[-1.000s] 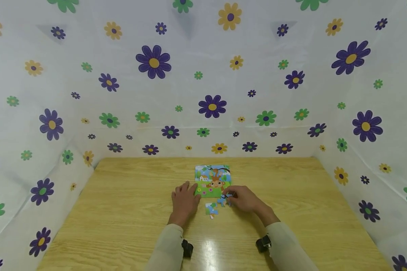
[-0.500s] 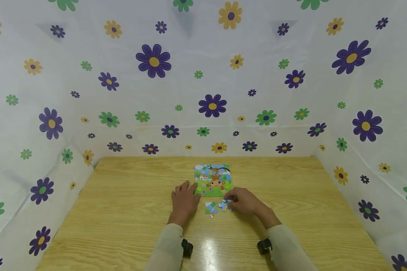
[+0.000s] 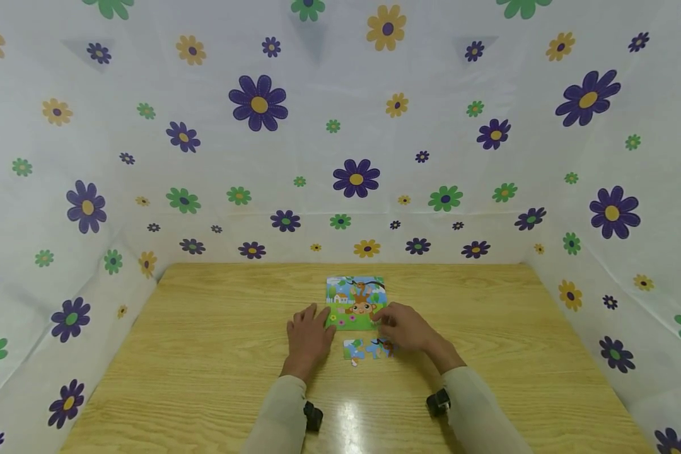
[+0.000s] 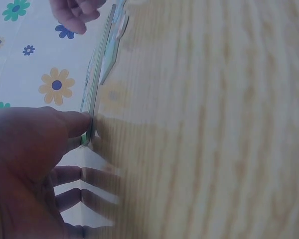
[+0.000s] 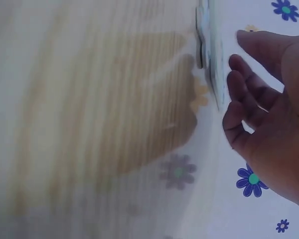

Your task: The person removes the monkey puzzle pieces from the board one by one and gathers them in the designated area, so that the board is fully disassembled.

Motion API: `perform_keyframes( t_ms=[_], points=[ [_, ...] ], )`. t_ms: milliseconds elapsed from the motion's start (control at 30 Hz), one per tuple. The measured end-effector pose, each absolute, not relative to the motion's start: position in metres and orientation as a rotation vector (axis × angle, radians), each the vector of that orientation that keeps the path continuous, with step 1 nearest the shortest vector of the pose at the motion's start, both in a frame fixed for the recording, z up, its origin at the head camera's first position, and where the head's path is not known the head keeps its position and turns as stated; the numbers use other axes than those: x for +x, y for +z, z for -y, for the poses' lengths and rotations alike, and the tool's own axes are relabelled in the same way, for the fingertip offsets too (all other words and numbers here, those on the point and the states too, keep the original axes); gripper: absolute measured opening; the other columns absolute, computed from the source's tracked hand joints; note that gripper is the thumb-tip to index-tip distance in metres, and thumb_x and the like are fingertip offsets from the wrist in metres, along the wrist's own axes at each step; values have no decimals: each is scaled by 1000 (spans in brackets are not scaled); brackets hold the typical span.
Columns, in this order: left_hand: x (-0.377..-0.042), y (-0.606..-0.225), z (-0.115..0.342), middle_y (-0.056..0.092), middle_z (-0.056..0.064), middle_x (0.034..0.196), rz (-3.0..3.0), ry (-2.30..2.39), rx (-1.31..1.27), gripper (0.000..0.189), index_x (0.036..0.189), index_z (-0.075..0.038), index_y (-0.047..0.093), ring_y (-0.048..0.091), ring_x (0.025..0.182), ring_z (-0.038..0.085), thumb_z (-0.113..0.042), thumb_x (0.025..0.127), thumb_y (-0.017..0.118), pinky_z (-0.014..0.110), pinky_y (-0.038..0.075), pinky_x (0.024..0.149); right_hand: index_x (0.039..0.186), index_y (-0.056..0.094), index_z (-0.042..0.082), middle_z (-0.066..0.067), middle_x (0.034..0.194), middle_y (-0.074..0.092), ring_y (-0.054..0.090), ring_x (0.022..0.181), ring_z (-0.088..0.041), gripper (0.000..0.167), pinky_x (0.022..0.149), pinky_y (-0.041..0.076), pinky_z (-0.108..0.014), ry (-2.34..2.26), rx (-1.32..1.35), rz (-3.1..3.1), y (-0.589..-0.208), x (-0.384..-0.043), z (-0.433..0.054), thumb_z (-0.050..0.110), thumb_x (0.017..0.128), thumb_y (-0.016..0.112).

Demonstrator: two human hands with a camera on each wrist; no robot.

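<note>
A monkey picture board (image 3: pixel 352 301) lies flat on the wooden table, hanging monkey and house facing up. Below its near edge sit two groups of jigsaw pieces: a left piece (image 3: pixel 353 348) in blue and green, and a right piece (image 3: pixel 381 348) showing part of a dark branch. My left hand (image 3: pixel 309 337) rests at the board's lower left corner; in the left wrist view its thumb (image 4: pixel 77 123) touches the edge. Over the lower right corner hovers my right hand (image 3: pixel 407 328), fingers loosely bent, nothing between thumb and fingertips in the right wrist view.
The wooden table (image 3: pixel 215 353) runs up to a white flower-printed sheet (image 3: pixel 306 145) at the back and on both sides. A dark wrist camera (image 3: pixel 313 416) sits by the left cuff, another camera (image 3: pixel 438 401) by the right.
My right hand has set the branch piece down beside the left piece, let it go, and risen away toward the board. The left hand has stayed in place.
</note>
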State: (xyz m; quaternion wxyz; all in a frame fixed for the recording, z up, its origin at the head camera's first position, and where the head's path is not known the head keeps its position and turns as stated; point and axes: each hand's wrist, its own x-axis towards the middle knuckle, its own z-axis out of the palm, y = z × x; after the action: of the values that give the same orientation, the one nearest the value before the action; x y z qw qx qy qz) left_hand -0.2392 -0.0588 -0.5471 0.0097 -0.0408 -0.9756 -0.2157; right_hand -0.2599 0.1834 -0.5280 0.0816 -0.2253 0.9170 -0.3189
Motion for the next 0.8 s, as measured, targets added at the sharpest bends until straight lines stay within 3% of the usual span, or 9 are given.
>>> perform_keyframes(
  t_ms=[200, 433, 633, 800],
  points=[
    [-238, -546, 60, 39, 14, 151, 3033, -697, -138, 46, 141, -18, 51, 37, 135, 41, -36, 98, 54, 65, 26, 109, 114, 68, 13, -4, 101, 58, 53, 88, -13, 21, 77, 47, -34, -970, -635, -2810, -533, -276, -182, 15, 93, 64],
    [-236, -544, 60, 39, 13, 151, 3049, -681, -149, 47, 142, -18, 50, 36, 136, 41, -36, 99, 53, 64, 26, 110, 119, 66, 11, -10, 113, 55, 53, 90, -18, 28, 80, 47, -37, -912, -574, -2853, -540, -298, -179, 16, 92, 64],
    [-237, -544, 60, 39, 13, 151, 3057, -682, -143, 47, 142, -18, 50, 37, 135, 41, -36, 99, 53, 64, 26, 109, 122, 65, 12, -12, 116, 52, 53, 95, -21, 30, 86, 47, -43, -850, -560, -2863, -543, -310, -176, 20, 93, 64],
    [-237, -544, 61, 39, 14, 151, 3042, -708, -143, 46, 141, -17, 51, 37, 135, 42, -34, 99, 53, 65, 25, 109, 121, 66, 15, -11, 117, 52, 52, 94, -21, 29, 84, 47, -41, -828, -537, -2870, -544, -319, -173, 22, 93, 64]
  ],
)
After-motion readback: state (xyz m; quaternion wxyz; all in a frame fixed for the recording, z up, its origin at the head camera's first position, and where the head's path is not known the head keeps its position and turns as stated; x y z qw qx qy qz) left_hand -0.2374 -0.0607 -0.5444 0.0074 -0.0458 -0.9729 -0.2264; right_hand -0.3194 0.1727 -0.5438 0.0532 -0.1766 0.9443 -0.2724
